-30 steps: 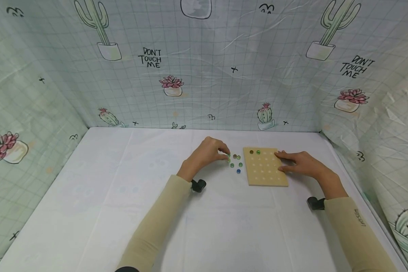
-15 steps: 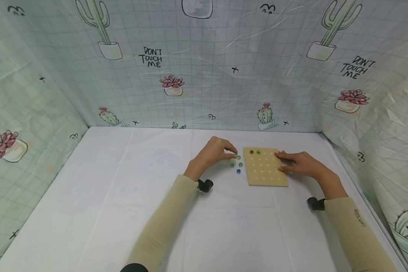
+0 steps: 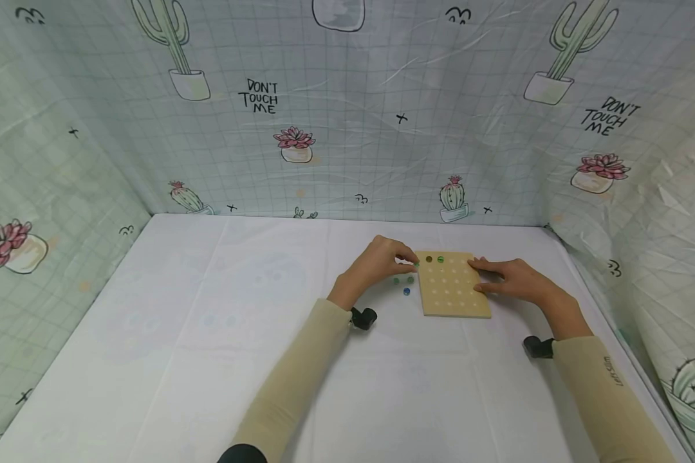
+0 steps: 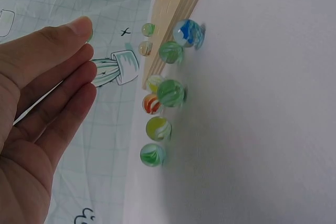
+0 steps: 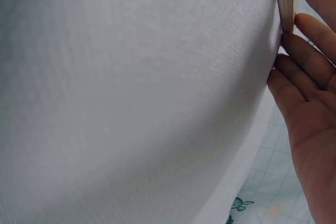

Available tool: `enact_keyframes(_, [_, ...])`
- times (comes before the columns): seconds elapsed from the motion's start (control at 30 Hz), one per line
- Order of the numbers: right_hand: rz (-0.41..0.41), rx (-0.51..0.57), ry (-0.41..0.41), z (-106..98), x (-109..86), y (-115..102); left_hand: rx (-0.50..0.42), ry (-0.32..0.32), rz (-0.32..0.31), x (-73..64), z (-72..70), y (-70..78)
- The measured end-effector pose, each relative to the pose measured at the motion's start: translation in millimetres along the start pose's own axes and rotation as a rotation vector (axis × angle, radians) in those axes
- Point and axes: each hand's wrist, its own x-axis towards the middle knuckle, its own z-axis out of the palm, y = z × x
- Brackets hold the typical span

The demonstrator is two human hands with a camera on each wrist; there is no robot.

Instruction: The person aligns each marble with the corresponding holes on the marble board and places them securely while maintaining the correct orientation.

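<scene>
Item, one green marble, just by the wooden board's far left corner, pinched between my left hand's thumb and finger; probably light, hard, slick, prone to roll, best taken by its sides. Item, said board, presumably stiff, its right edge touched by my right hand's extended fingers. Left wrist view: seven loose marbles left of the board; head view: only three, my hand covering the others

The left hand pinches a green marble near the tan board, whose edge the right hand touches.
</scene>
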Motion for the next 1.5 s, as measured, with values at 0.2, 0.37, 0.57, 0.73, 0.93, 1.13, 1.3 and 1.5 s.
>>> enact_keyframes(0.2, [0.000, 0.001, -0.001, 0.6, 0.0, -0.6, -0.040, 0.021, -0.005, 3.9, 5.6, 0.2])
enact_keyframes(0.37, [0.005, 0.011, -0.002, 0.2, -1.0, -0.9, -0.060, 0.024, -0.001, 7.1, 12.2, -2.2])
enact_keyframes(0.57, [0.003, 0.023, 0.007, 1.2, -1.7, 0.0, -0.070, 0.028, -0.010, 9.6, 17.7, -1.3])
enact_keyframes(0.73, [-0.009, 0.026, 0.019, 2.4, -1.8, 1.7, -0.052, 0.031, -0.017, 12.1, 19.8, -0.4])
enact_keyframes(0.93, [-0.001, 0.058, 0.003, 0.5, -2.7, 1.1, -0.079, 0.054, -0.015, 15.7, 21.2, 0.7])
enact_keyframes(1.13, [0.001, 0.064, -0.032, -1.7, -3.8, 1.8, -0.084, 0.058, 0.000, 18.3, 20.5, 2.3])
enact_keyframes(1.3, [0.008, 0.047, -0.025, -2.2, -2.8, 1.8, -0.084, 0.078, -0.009, 18.1, 18.0, 3.7])
enact_keyframes(1.5, [0.014, 0.054, -0.027, -2.2, -1.4, 0.7, -0.089, 0.083, -0.032, 21.3, 16.2, 4.6])
